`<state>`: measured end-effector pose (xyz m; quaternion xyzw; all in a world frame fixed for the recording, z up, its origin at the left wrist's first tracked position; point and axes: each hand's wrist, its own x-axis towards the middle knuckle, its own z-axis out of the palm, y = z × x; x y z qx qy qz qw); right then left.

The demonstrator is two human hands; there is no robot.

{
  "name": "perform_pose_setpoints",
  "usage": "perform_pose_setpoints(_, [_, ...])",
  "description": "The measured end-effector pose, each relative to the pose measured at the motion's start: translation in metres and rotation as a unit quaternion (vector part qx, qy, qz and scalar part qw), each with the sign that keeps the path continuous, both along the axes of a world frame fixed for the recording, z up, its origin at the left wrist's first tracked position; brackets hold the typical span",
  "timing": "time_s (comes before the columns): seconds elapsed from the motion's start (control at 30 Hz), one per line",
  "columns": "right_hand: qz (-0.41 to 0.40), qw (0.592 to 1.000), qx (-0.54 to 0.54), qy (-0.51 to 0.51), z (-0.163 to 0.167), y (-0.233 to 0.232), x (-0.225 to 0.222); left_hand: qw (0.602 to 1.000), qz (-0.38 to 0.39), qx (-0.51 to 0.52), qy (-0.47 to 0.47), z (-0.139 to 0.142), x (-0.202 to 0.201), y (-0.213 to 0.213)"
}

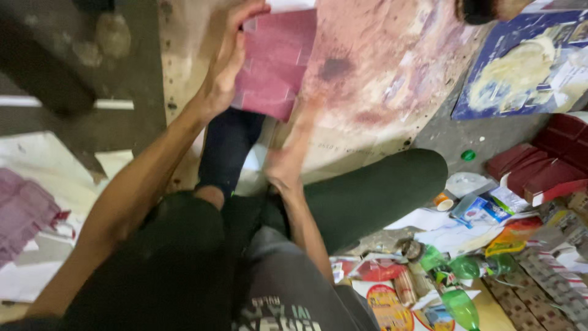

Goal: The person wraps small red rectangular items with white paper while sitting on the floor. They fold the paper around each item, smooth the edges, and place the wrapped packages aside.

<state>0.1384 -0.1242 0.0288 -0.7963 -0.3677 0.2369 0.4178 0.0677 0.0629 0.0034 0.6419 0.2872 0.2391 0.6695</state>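
Left hand point(225, 67) first: I see it laid flat, fingers stretched out along the left edge of a dark pink sheet of card point(275, 61), pressing it onto the stained board point(380, 73) that serves as the worktop at the far middle of the scene. It isn't closed round the card; it is pinning it from above. The right hand point(288, 162) sits nearer to me, just below the card's near corner, smeared by motion, so I cannot tell whether it is open or holding anything. My read is that we're in the smoothing or pressing step, and the next move calls for steady downward pressure with the card's edges kept square to the board.

Moving outward, the legs in dark trousers fold under the board, one knee point(380, 190) pushing to the right. On the left, over the floor, lies a heap of pale purple sheets point(21, 211).

Containers now, right and near: green plastic bottles point(459, 303) lying on their sides, contents too dim to judge. A small orange-capped pot point(443, 201) stands by the knee, with what it holds hidden. Far right, a stack of red boxes point(539, 165) shows only its outer faces. Loose wrappers and paper litter lie between them.
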Motion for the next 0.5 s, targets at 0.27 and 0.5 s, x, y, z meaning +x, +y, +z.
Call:
perform_pose_setpoints(0.27, [-0.082, 0.929, 0.173, 0.316, -0.008, 0.006, -0.009, 0.999, 0.035, 0.015, -0.011, -0.009, 0.006, 0.0])
perform_pose_setpoints(0.5, [0.088, 0.993, -0.005, -0.074, 0.014, 0.024, 0.009, 0.999, 0.042, -0.017, -0.025, 0.004, 0.012, 0.004])
